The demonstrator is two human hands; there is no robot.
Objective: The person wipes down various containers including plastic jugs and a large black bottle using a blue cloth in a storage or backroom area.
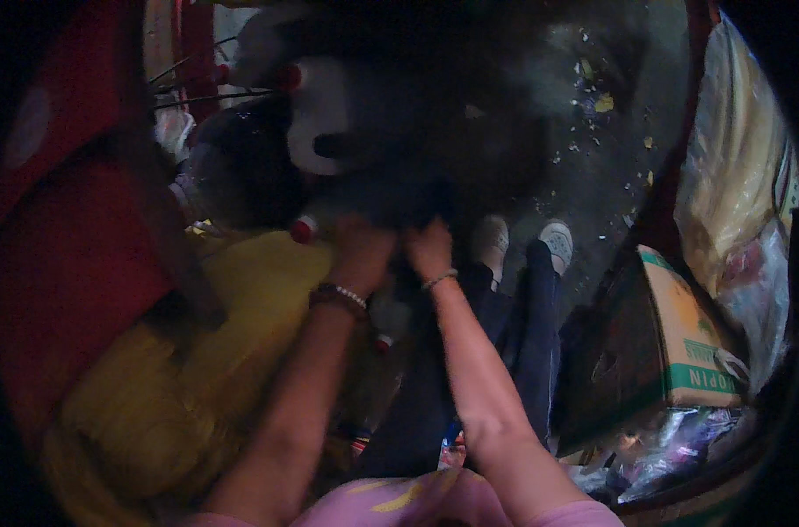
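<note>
Both of my hands reach forward over my lap, close together, in deep shade. My left hand (pixel 365 253), with a beaded bracelet at its wrist, is blurred, and its fingertips fade into something dark. My right hand (pixel 431 245) has its fingers bent at the edge of the same dark, blue-black thing (pixel 406 191), possibly cloth or a bag; the grip is not clear. A red bottle cap (pixel 303 229) lies just left of my left hand. Beyond it stands a whitish plastic jug (pixel 317 118) with a handle and a red cap.
At left are a yellowish sack (pixel 254 283) and a red panel (pixel 77 263). A printed cardboard box (pixel 696 342) stands at right, below plastic-wrapped goods (pixel 735 165). Scraps litter the dark floor (pixel 571 165) past my shoes (pixel 556 240). Another small red cap (pixel 384 342) shows beneath my arms.
</note>
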